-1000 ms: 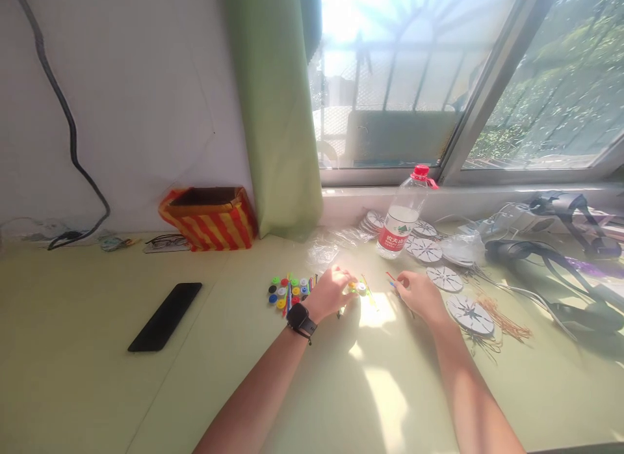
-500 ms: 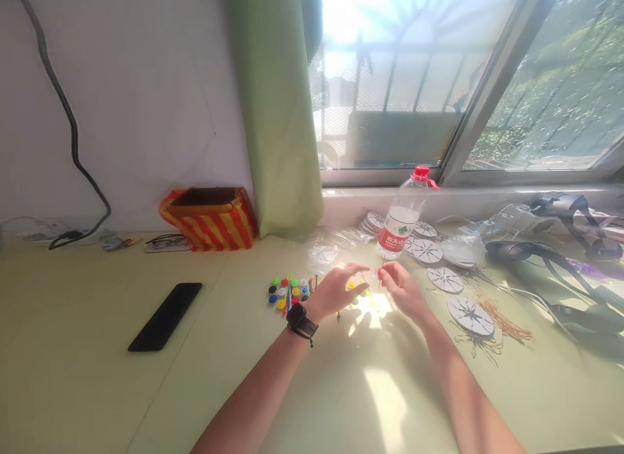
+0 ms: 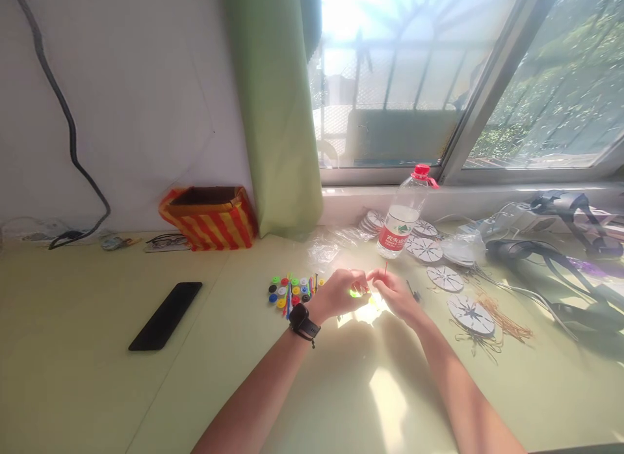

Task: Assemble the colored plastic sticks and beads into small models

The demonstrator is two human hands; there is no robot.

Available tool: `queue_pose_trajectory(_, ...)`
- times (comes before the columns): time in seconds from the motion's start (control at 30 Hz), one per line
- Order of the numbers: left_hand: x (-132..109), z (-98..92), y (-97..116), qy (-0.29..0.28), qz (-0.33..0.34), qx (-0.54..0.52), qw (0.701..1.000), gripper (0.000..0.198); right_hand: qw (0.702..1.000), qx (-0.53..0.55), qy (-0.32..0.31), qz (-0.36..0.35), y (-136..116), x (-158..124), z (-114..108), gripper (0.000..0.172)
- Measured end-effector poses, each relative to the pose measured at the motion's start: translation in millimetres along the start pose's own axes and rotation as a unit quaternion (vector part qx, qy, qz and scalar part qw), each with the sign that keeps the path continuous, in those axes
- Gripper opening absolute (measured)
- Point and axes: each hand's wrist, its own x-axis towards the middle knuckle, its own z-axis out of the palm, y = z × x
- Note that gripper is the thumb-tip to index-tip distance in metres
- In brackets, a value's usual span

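Note:
My left hand [image 3: 341,291], with a black watch on its wrist, is closed in a pinch on a small green disc [image 3: 357,292] just above the table. My right hand [image 3: 397,293] meets it fingertip to fingertip and pinches a thin red stick [image 3: 385,268] that points upward. Both hands hover in a bright sun patch at the table's middle. A cluster of small coloured discs and sticks [image 3: 292,290] lies just left of my left hand.
A water bottle with a red cap [image 3: 403,214] stands behind the hands. White round cut-outs [image 3: 444,278] and black straps [image 3: 546,259] spread to the right. A black phone [image 3: 166,315] lies at the left, a striped box [image 3: 210,216] by the wall.
My right hand moved left from the cut-outs to meet my left hand, carrying the red stick. My left hand lifted a green disc off the table.

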Motion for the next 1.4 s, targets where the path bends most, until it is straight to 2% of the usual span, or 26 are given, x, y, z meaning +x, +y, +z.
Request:
queue_pose_trajectory(0.1,-2.8,10.1,-1.9,-0.022,-0.016,0.053,0.998,0.012,0.985,-0.155,0.072,0.002,16.7,4.0,-6.8,0.027)
queue_pose_trajectory(0.17,-5.4,18.9,-5.6,-0.039,-0.009,0.082,0.996,0.009,0.971,-0.220,0.089,0.009,25.4,5.9,-10.4,0.033)
queue_pose_trajectory(0.3,-11.1,33.3,-16.6,-0.036,-0.011,0.130,0.991,0.004,0.967,-0.241,0.077,-0.001,31.1,6.9,-9.7,0.048)
queue_pose_trajectory(0.4,-12.8,35.1,-24.2,-0.020,-0.005,0.151,0.988,0.006,0.972,-0.225,0.074,-0.005,27.8,6.7,-6.9,0.055)
queue_pose_trajectory(0.47,-12.5,32.9,-27.7,-0.011,0.017,0.155,0.988,0.006,0.973,-0.218,0.081,-0.011,24.8,7.2,-9.6,0.051)
queue_pose_trajectory(0.6,-12.4,30.2,-30.3,0.023,0.024,0.192,0.981,0.008,0.958,-0.257,0.128,-0.024,22.7,7.3,-33.2,0.028)
queue_pose_trajectory(0.7,-14.5,31.7,-29.4,0.032,0.009,0.209,0.977,0.011,0.933,-0.326,0.150,0.035,24.8,1.9,-56.4,0.025)
queue_pose_trajectory(0.8,-15.2,30.6,-27.3,0.047,-0.002,0.205,0.978,0.013,0.911,-0.381,0.125,0.092,26.9,-6.8,-70.0,0.029)
queue_pose_trajectory(0.87,-13.4,25.6,-25.2,0.052,-0.010,0.197,0.979,0.015,0.909,-0.390,0.094,0.112,27.0,-10.7,-72.7,0.030)
queue_pose_trajectory(1.0,-5.5,8.3,-16.6,0.043,-0.042,0.148,0.987,0.016,0.939,-0.324,0.067,0.090,20.3,-8.8,-67.9,0.026)
queue_pose_trajectory(1.1,-0.3,-1.6,-6.0,0.046,-0.058,0.080,0.994,0.025,0.978,-0.190,0.078,0.039,7.2,-4.4,-54.3,0.034)
queue_pose_trajectory(1.17,1.3,-3.3,0.4,0.042,-0.049,0.030,0.997,0.031,0.996,-0.077,0.045,0.016,-3.0,-3.1,-40.3,0.041)
queue_pose_trajectory(1.27,1.3,-0.4,4.2,0.025,-0.027,-0.020,0.999,0.032,0.999,0.041,-0.025,0.011,-14.0,-3.6,-18.5,0.046)
queue_pose_trajectory(1.4,0.5,2.8,-0.2,0.021,-0.023,-0.037,0.999,0.026,0.992,0.111,-0.052,0.028,-18.2,-4.3,-3.2,0.042)
